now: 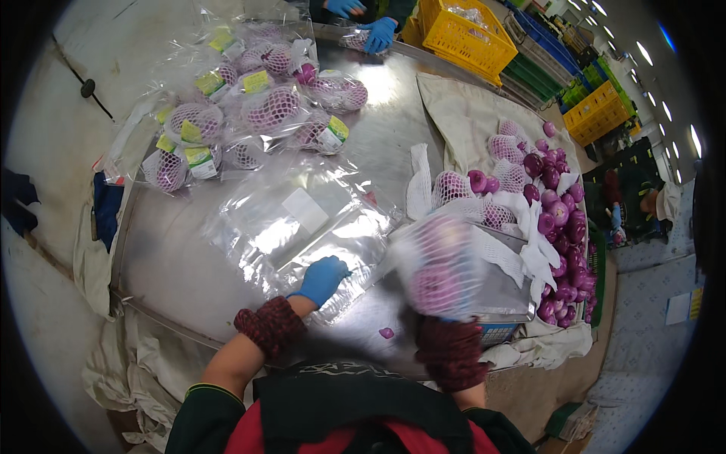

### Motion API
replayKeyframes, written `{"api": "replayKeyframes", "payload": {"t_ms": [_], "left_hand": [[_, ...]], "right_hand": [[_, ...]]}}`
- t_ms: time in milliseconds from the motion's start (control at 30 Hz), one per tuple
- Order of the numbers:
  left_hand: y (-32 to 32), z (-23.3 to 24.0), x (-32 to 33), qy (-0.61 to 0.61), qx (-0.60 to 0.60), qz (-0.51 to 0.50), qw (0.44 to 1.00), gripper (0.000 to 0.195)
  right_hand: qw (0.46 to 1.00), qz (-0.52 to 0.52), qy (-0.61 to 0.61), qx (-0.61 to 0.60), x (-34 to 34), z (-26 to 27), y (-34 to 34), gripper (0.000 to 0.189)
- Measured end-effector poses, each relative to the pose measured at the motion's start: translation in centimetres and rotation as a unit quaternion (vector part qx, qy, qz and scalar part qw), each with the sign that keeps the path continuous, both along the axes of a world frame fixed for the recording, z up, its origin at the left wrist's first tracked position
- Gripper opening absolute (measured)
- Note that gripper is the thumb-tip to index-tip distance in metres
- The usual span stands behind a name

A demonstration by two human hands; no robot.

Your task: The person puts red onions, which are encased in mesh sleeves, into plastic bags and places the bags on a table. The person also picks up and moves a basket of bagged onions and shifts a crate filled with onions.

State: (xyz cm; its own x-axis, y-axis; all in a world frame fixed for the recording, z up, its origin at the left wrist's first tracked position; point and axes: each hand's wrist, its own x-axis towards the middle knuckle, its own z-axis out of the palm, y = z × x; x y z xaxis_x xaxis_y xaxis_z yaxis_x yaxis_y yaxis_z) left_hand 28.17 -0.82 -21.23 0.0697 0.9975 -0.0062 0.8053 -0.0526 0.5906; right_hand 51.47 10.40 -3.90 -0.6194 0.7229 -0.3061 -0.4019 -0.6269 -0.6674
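Note:
My left hand (323, 281), in a blue glove, rests with curled fingers on the near part of flat clear plastic bags (272, 227). Whether it pinches a bag is not plain. A white label (305, 210) shows on the bags. Blurred by motion, a clear bag of red onions in white foam netting (439, 272) is in my right hand (468, 303), which is largely hidden behind it. This bag hangs beside and partly over a weighing scale (507, 281). Just left of my right wrist, a small purple onion piece (386, 333) lies on the metal table (170, 255).
Packed, labelled onion bags (266, 108) crowd the far left. Loose red onions (558, 213) and foam net sleeves (420, 176) heap up at right on a cloth (459, 102). Across the table, a co-worker's gloved hand (379, 35) touches a bag near a yellow crate (471, 37).

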Motion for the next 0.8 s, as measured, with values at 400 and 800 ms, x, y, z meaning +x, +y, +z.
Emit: {"api": "replayKeyframes", "payload": {"t_ms": [400,800], "left_hand": [[1.6,4.2,-3.7,-0.132,-0.242,-0.028,0.961,0.026],[-0.5,7.1,-4.4,-0.351,-0.207,0.156,0.900,0.024]], "right_hand": [[0.978,0.155,-0.080,-0.112,-4.4,-6.9,-8.2,0.037],[0.979,0.127,-0.045,-0.152,-6.0,-13.7,-7.9,0.034]]}}
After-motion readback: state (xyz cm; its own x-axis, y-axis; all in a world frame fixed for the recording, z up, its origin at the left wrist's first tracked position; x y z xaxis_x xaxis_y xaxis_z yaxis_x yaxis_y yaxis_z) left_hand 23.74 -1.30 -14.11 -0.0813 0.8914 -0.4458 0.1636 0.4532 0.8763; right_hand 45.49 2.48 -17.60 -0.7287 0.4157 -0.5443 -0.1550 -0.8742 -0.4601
